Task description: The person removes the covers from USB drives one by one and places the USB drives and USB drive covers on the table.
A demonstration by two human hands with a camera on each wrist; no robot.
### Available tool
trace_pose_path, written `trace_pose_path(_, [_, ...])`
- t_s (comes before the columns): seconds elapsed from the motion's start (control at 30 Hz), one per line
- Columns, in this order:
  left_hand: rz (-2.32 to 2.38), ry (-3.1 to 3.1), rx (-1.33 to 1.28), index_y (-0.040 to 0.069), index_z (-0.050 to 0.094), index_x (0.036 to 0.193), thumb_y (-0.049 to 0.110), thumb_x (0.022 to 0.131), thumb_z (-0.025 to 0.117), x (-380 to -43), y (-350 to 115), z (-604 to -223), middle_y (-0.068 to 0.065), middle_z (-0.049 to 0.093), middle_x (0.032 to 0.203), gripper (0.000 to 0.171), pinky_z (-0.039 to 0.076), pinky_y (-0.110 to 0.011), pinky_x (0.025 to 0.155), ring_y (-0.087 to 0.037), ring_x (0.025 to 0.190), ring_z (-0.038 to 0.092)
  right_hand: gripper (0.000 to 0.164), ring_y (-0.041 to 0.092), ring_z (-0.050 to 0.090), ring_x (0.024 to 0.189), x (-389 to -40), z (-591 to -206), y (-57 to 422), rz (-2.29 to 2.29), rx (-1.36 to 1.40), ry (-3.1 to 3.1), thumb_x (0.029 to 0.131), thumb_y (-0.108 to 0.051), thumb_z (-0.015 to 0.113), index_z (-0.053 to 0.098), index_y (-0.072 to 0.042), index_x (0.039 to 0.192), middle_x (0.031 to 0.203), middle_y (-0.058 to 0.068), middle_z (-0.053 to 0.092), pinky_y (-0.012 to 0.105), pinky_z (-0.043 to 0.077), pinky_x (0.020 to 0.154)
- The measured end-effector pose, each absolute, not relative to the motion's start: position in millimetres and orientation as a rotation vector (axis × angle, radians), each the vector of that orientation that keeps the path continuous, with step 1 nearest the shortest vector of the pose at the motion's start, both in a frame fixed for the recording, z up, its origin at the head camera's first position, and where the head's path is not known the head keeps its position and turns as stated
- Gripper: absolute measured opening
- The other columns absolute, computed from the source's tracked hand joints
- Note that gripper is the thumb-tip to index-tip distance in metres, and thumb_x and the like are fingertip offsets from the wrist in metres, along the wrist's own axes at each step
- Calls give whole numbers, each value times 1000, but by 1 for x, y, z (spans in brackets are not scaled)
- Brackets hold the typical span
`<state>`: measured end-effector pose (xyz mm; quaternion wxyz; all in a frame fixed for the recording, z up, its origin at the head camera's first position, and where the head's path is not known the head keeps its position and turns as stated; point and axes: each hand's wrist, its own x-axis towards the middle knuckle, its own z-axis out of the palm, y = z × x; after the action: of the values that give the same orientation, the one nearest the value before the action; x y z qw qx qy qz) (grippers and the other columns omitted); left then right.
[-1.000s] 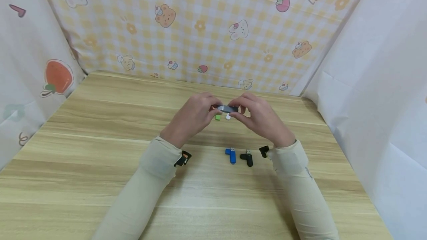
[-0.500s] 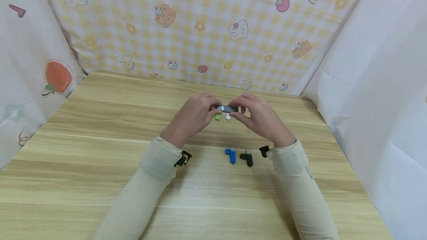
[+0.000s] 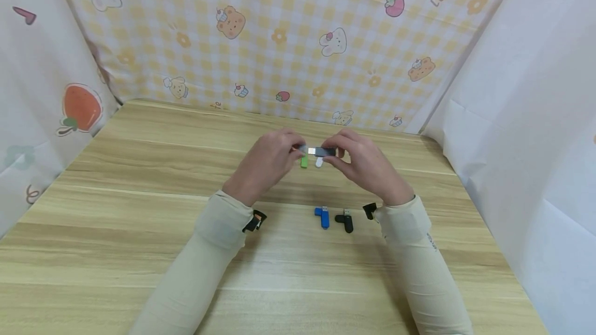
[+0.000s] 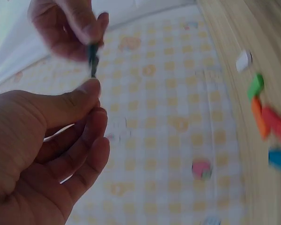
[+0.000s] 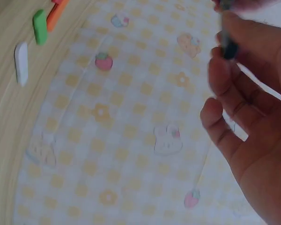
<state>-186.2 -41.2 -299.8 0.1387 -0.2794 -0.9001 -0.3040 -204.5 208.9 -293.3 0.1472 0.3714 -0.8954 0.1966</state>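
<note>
Left hand [image 3: 270,163] pinches a dark cap [image 3: 302,149], right hand [image 3: 365,164] a dark stick [image 3: 325,152], both raised above the table [image 3: 153,216]; a straight, untwisted pull should spare the bright connector [image 3: 312,151] between; full separation is hard to tell; a blue drive [image 3: 325,218] lies below.

Arms [image 3: 200,268] outstretched, left hand [image 3: 271,160] near right hand [image 3: 365,163], fingers [image 4: 90,90] pinching

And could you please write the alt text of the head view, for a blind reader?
With left grip and right grip, a person pinches opposite ends of a dark stick, its silver middle showing. A green piece and a white piece appear just below it; a blue USB stick and a black USB stick lie nearer on the wooden table.
</note>
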Motion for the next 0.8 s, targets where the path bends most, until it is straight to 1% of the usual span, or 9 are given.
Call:
trace_pose_path(0.13, [-859, -2584, -696, -3, 80, 113, 9, 99, 79, -190, -56, -299, -15, 79, 107, 18, 67, -36, 82, -25, 90, 76, 22, 20, 64, 87, -206, -291, 220, 533, 938, -2606, 96, -9, 83, 77, -4, 117, 108, 8, 73, 33, 51, 71])
trace_pose_path(0.27, [-874, -2532, -693, -5, 80, 111, 8, 97, 81, -193, -64, -300, -17, 78, 103, 19, 66, -37, 81, -28, 88, 75, 22, 21, 64, 87, -208, -288, 221, 550, 951, -2587, 97, -11, 83, 77, -4, 116, 107, 9, 74, 34, 50, 72])
trace_pose_path(0.4, [-909, -2510, -715, -5, 80, 114, 5, 96, 82, -194, -64, -301, -17, 77, 107, 21, 66, -36, 81, -28, 90, 73, 21, 20, 65, 88, -207, -288, 217, 561, 987, -2586, 96, -10, 83, 77, -5, 116, 108, 8, 75, 33, 51, 72])
trace_pose_path(0.6, [-904, -2533, -721, -3, 79, 117, 4, 95, 82, -193, -64, -301, -16, 77, 114, 23, 65, -36, 83, -27, 91, 72, 20, 19, 67, 90, -205, -289, 214, 575, 965, -2625, 97, -9, 82, 76, -6, 116, 108, 7, 75, 34, 52, 73])
trace_pose_path(0.8, [-890, -2542, -741, -2, 79, 119, 3, 96, 81, -193, -65, -301, -15, 78, 115, 24, 65, -37, 85, -26, 93, 73, 21, 23, 65, 91, -203, -289, 208, 591, 940, -2721, 99, -12, 79, 73, -6, 118, 108, 5, 71, 34, 55, 76])
